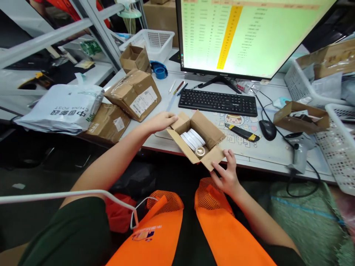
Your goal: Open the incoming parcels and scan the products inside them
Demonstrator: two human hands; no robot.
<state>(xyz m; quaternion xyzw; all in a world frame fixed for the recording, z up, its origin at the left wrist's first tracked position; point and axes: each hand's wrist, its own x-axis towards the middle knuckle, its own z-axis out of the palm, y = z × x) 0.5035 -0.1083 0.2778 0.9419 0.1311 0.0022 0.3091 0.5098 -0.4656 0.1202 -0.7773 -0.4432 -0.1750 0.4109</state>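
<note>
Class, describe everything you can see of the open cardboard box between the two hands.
The cardboard box is plain brown and rectangular, open at the top with its flaps spread outward. Inside, white spool-like discs stand in a row; one round piece with a yellowish centre shows its flat face. The box is angled at the front edge of the desk; whether it rests there is unclear. The left hand holds one end flap; the right hand touches the opposite one.

Mailing bag — "CHINA POST" legible beside large Chinese characters. Monitor — rows of screen text and bezel brand too blurred to confirm. Carton label bears a barcode; its print, and vest lettering, illegible.
</note>
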